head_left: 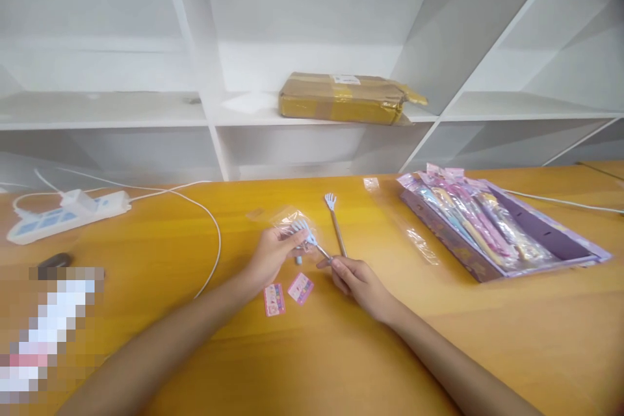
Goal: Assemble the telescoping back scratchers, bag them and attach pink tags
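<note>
My left hand is closed on a clear plastic wrapper that covers the claw head of a small back-scratcher. My right hand pinches the thin metal shaft of that wrapped scratcher near its lower end. A second scratcher, unwrapped, points away from me with its claw head up; its lower end also reaches my right fingers. Two small pink cards lie on the wooden table just below my hands.
A purple display box of several wrapped scratchers sits at the right, with loose clear wrappers beside it. A white power strip with its cable lies at the left. A taped brown parcel rests on the white shelf behind.
</note>
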